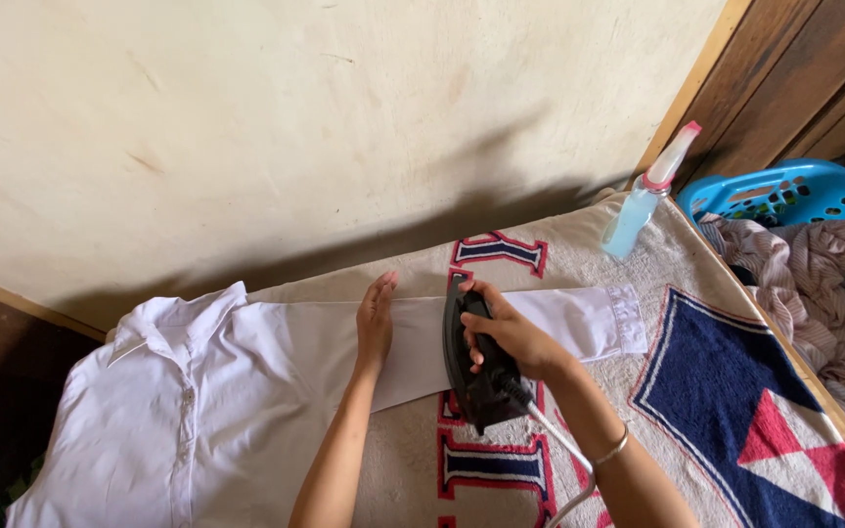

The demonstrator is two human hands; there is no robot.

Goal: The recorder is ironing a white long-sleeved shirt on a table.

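Note:
A white shirt (178, 391) lies spread on a patterned blanket (716, 391), one long sleeve (579, 318) stretched out to the right. My left hand (376, 318) rests flat on the sleeve, fingers together, pressing the cloth down. My right hand (511, 332) grips the handle of a black iron (476, 376), which sits on the sleeve just right of my left hand. The iron's white cord (569, 460) trails down toward me.
A blue spray bottle (643, 200) with a pink-and-white head stands at the blanket's far edge by the wall. A blue laundry basket (794, 191) full of crumpled clothes (814, 284) sits at the right. A cream wall runs along the back.

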